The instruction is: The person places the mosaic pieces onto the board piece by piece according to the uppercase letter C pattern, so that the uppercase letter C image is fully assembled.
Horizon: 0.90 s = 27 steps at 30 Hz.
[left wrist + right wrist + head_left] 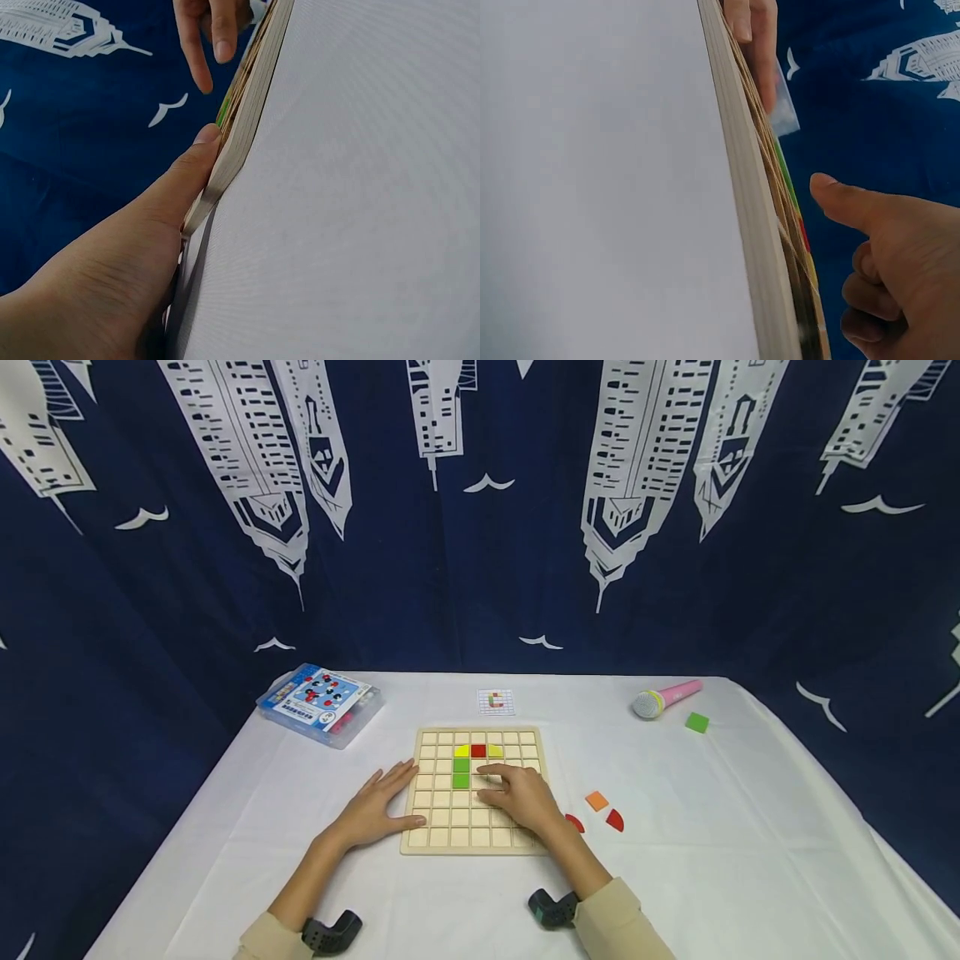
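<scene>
A wooden grid board (440, 837) lies flat on the table. My left hand (375, 810) rests along its left edge, fingers spread, thumb on the lower left part. Over the middle of the board hovers my right hand (525, 797), thumb and index finger apart with nothing visible between them. In the upper rows, a red square tile (478, 751) sits between two yellow round-cornered tiles, the left one (462, 751) and the right one (495, 751). Two green square tiles (461, 772) stand in a column below the left yellow one. In the right wrist view the right thumb (847, 202) sticks out, other fingers curled.
Right of the board lie an orange square tile (597, 801) and two red quarter-round tiles (615, 820). Farther back are a green tile (697, 722) and a pink toy microphone (667, 697). A pattern card (497, 702) lies behind the board, a plastic case (322, 703) at back left.
</scene>
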Available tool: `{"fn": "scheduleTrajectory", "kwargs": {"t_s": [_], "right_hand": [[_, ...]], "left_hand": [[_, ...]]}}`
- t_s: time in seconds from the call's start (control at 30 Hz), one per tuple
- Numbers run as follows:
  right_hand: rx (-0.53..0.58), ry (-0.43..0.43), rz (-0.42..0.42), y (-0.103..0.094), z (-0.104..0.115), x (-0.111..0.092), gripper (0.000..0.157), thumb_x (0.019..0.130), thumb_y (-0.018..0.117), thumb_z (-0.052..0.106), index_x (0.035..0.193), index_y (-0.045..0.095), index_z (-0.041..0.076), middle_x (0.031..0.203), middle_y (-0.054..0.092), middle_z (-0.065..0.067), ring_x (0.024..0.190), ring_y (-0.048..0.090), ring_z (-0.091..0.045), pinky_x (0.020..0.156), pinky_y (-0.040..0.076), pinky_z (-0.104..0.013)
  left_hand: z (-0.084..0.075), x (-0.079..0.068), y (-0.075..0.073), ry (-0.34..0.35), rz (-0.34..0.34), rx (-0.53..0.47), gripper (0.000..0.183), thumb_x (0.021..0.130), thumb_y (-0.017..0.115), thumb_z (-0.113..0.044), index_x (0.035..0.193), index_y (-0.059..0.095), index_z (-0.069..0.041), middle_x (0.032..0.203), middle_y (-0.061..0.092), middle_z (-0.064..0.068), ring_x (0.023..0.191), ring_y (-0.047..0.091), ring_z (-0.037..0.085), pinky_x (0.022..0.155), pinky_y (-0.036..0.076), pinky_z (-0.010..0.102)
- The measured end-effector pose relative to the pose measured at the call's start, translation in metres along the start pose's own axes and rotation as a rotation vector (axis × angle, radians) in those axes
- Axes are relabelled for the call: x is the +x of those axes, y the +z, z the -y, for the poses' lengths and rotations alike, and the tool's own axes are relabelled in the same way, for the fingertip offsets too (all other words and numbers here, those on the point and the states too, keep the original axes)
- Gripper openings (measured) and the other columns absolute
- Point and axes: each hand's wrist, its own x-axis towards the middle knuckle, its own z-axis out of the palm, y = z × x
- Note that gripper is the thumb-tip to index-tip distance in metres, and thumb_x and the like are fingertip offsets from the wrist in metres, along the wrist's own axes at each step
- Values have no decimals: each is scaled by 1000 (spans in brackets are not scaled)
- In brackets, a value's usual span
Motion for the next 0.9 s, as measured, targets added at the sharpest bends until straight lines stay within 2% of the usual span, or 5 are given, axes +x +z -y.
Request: {"fn": "scheduleTrajectory", "kwargs": {"t_s": [0.23, 0.43, 0.5, 0.67, 0.9], "right_hand": [[-26, 57, -36, -43, -28, -25, 32, 77, 75, 27, 107, 69, 15, 49, 36, 8, 42, 28, -4, 39, 25, -20], [-36, 135, 9, -73, -50, -56, 32, 73, 78, 30, 102, 70, 17, 49, 34, 7, 43, 25, -4, 40, 24, -20], [-32, 152, 41, -78, -55, -64, 32, 72, 79, 31, 100, 71, 18, 49, 34, 7, 44, 23, -4, 41, 24, -20], [-67, 112, 112, -82, -61, -74, 32, 70, 80, 31, 98, 71, 18, 49, 34, 9, 46, 23, -2, 42, 24, -18], [-99, 102, 61, -80, -68, -70, 20, 76, 76, 21, 94, 71, 15, 51, 34, 8, 47, 25, -3, 44, 24, -20]], "left_hand": [[-1, 1, 0, 3, 6, 5, 94, 75, 62, -64, 144, 32, -7, 150, 24, 5, 138, 19, 24, 113, 8, 43], [0, 1, 0, 2, 6, 8, 94, 75, 61, -64, 144, 31, -7, 150, 24, 5, 138, 19, 24, 113, 8, 43], [0, 0, -1, 1, 9, 3, 95, 75, 61, -64, 144, 31, -7, 150, 24, 5, 138, 18, 24, 113, 7, 43], [1, 1, -2, 2, 7, -1, 95, 75, 62, -64, 144, 30, -8, 150, 24, 5, 138, 18, 24, 113, 7, 43], [1, 1, -1, -5, 8, -3, 94, 75, 61, -64, 144, 31, -8, 151, 24, 4, 138, 18, 24, 113, 7, 43]]}}
